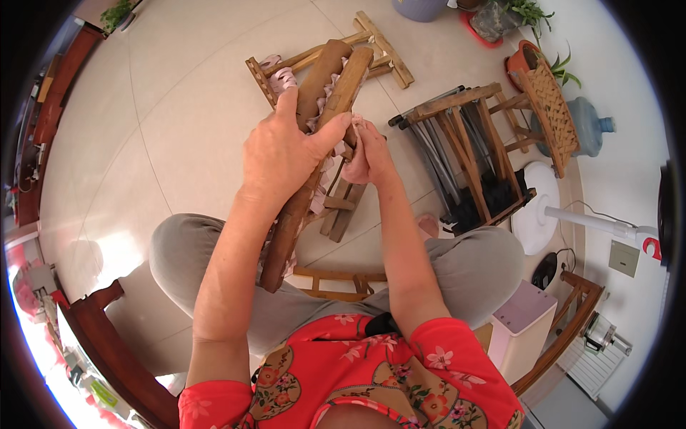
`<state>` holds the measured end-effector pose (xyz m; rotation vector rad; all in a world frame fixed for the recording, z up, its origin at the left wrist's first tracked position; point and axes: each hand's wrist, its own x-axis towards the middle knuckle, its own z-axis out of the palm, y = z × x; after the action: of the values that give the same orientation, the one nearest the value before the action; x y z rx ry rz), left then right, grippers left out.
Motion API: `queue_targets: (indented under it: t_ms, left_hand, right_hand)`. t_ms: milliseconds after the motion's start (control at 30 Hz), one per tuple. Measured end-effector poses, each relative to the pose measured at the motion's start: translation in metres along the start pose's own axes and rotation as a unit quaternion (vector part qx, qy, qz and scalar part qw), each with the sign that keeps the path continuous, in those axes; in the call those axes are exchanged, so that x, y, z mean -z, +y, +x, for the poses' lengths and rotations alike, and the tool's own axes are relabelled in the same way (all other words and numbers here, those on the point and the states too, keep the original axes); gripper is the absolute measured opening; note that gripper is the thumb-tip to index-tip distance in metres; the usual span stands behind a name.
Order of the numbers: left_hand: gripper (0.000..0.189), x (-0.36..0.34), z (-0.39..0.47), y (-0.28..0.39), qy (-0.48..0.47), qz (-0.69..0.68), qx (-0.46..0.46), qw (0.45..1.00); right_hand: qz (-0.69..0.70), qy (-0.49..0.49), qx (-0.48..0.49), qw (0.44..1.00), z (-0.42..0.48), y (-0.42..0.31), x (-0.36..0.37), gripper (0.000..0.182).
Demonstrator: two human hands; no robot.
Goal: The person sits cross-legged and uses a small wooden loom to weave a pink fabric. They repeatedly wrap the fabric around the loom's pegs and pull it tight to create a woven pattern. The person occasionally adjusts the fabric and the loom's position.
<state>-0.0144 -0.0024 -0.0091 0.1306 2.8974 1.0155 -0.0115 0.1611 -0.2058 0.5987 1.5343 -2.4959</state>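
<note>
A wooden folding-stool frame [292, 230] is held slanting in front of me, its two thick rails close together. Pale pink fabric strips [324, 102] are laced between the rails. My left hand [278, 147] lies across the rails, its thumb over the nearer one and its fingers partly hidden beneath. On the other side, my right hand [371, 155] pinches a bunched part of the pink fabric against the rail's edge. A loose coil of pink strip [281, 80] hangs by the far wooden bars. One foot bar [383, 48] extends beyond the rails; another [345, 209] shows below my right hand.
Right of me stand folded stools with wooden bars and dark metal tubes [455, 155]. Beyond them are a woven-seat stool [552, 115], a blue water bottle [587, 126] and a white round stand base [536, 206]. Potted plants [496, 24] line the wall. A lidded bin [522, 316] sits behind my right knee.
</note>
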Motion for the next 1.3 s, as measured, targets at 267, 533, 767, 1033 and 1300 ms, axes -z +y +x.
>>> queue_targets:
  t_ms: [267, 533, 767, 1033, 1300]
  left_hand:
    - [0.078, 0.0, 0.0, -0.001, -0.012, 0.004, 0.009, 1.0]
    - [0.081, 0.004, 0.002, 0.002, -0.027, 0.009, 0.037, 0.999]
    - [0.072, -0.003, 0.002, -0.007, 0.012, 0.017, 0.006, 1.0]
    - [0.073, -0.001, 0.003, -0.009, 0.024, 0.016, -0.009, 1.0]
    - [0.08, 0.0, 0.008, -0.015, 0.016, 0.021, 0.007, 1.0]
  right_hand:
    - [-0.249, 0.146, 0.028, 0.957, 0.013, 0.069, 0.046, 0.035]
    - [-0.084, 0.345, 0.109, 0.928, -0.02, 0.083, 0.008, 0.032]
    - [-0.044, 0.255, 0.173, 0.95, -0.06, 0.005, -0.059, 0.022]
    - [-0.212, 0.236, 0.103, 0.943, -0.026, 0.07, 0.017, 0.03]
    - [-0.339, 0.194, -0.047, 0.919, -0.059, 0.084, 0.036, 0.034]
